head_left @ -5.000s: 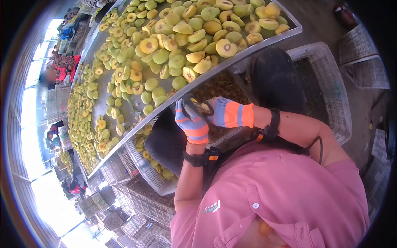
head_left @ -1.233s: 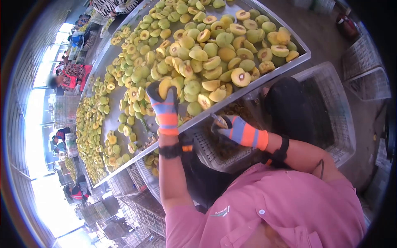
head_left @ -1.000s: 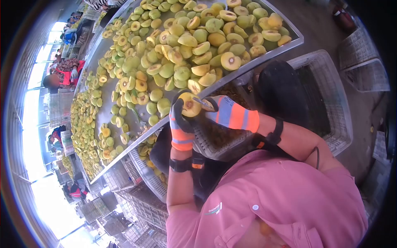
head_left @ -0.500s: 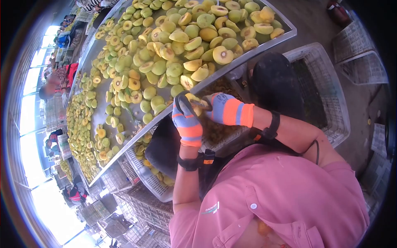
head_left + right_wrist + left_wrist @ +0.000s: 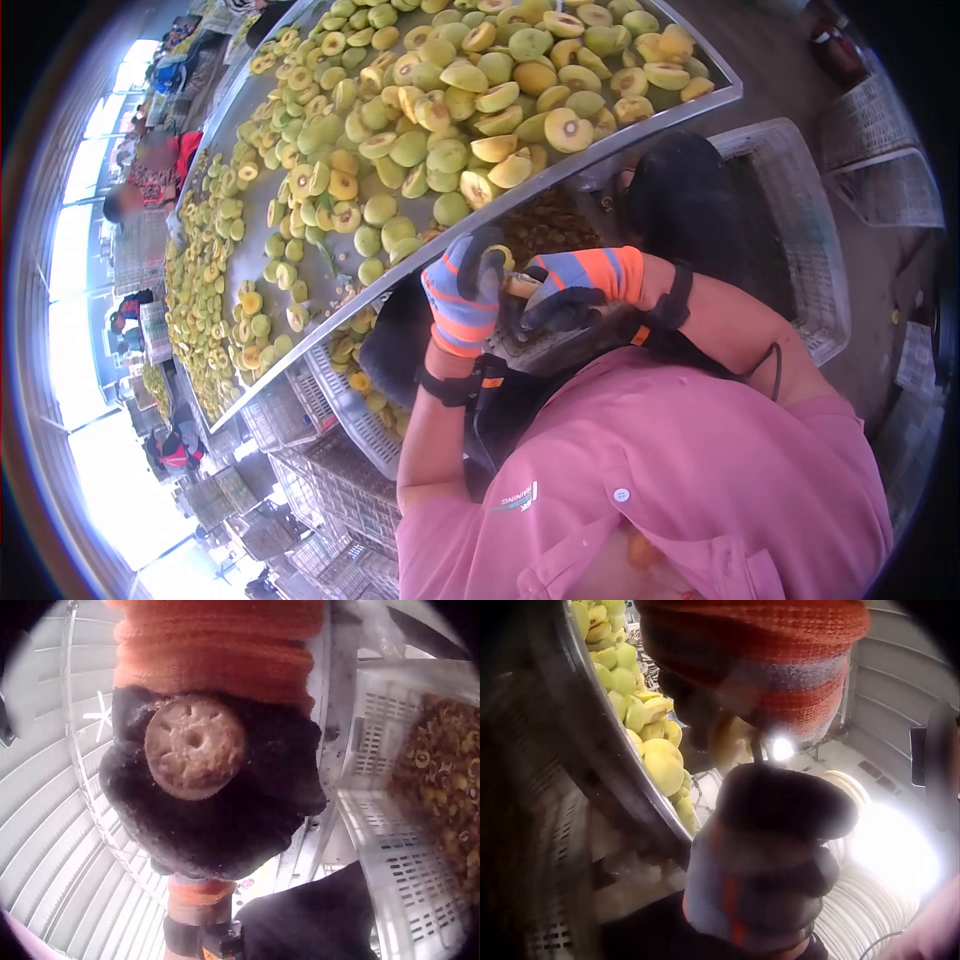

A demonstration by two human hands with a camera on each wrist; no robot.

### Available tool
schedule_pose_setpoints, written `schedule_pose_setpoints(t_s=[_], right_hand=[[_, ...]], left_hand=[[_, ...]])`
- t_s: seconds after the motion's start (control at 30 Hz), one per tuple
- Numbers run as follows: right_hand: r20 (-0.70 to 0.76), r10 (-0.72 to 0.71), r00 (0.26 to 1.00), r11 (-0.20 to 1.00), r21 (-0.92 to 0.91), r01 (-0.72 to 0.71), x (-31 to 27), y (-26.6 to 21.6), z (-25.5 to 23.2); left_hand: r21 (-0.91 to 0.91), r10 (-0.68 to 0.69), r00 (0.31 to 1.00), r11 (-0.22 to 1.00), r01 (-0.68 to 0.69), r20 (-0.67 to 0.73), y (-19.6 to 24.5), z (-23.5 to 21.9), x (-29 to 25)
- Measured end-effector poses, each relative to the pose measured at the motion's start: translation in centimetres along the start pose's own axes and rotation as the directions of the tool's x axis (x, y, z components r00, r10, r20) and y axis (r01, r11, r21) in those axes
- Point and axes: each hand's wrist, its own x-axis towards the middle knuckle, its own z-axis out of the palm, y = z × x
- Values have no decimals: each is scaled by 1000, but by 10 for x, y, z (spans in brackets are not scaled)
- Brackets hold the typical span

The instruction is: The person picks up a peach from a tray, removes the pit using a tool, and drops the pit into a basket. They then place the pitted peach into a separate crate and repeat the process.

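My gloved left hand [image 5: 465,290] holds a yellow-green peach half [image 5: 503,257] close to the tray's front edge. Most of that half is hidden by the glove; a bit of it shows in the left wrist view. Facing it, my gloved right hand [image 5: 575,285] grips a small hand tool by its tan handle [image 5: 519,285]. The round butt of the handle [image 5: 195,746] sticks out of the dark glove palm in the right wrist view. The tool's working end is hidden between the hands. Many halved peaches [image 5: 495,95] cover the metal tray [image 5: 600,150] beyond.
Below the hands, a white slotted crate [image 5: 405,892] holds brown-yellow scraps [image 5: 442,780]. Another crate [image 5: 800,230] stands to the right, past my knee [image 5: 685,190]. More peaches fill a crate [image 5: 375,440] under the tray. Other people sit along the far left.
The left hand reached into the pile, grasped a peach half and brought it back over the tray edge to the right hand. Since then the right hand has rolled over at the fruit.
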Motion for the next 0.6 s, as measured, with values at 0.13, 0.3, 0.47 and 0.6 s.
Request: schedule_pose_setpoints(t_s=[0.13, 0.3, 0.47, 0.6], right_hand=[[-182, 61, 981, 986, -143, -88, 13, 7, 7], [72, 114, 991, 986, 113, -121, 4, 8, 11], [452, -105, 886, 752, 619, -227, 2, 25, 26], [249, 45, 967, 838, 518, -172, 1, 12, 20]], left_hand=[[-229, -392, 917, 901, 369, -68, -36, 19, -25], [-145, -247, 963, 954, 261, 111, -2, -3, -23], [-304, -20, 999, 952, 34, 51, -2, -12, -31], [-173, -364, 917, 925, 337, -161, 10, -32, -49]])
